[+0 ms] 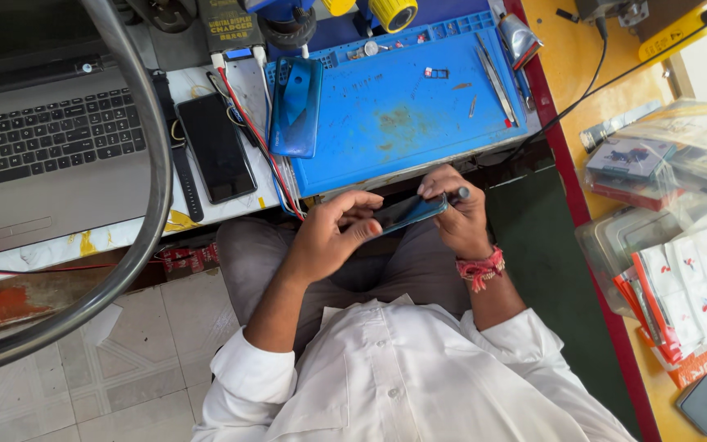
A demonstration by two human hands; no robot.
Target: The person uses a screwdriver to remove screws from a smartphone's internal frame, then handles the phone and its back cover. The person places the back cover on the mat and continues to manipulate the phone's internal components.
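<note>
Over my lap I hold a slim dark-blue phone (409, 213), tilted edge-on. My left hand (329, 237) grips its near end, thumb on top and fingers underneath. My right hand (460, 214), with a red thread band at the wrist, steadies the phone's far end and pinches a small grey-tipped tool (461, 194) against that end. Both hands are just below the front edge of the blue work mat (419, 123).
A blue phone back cover (296, 106) lies on the mat's left side, tweezers (494, 78) on its right. A black phone (216, 147), cables and a laptop (42, 155) sit to the left. A curved metal ring (153, 205) crosses the left. Packaged parts (681, 245) fill the yellow counter at right.
</note>
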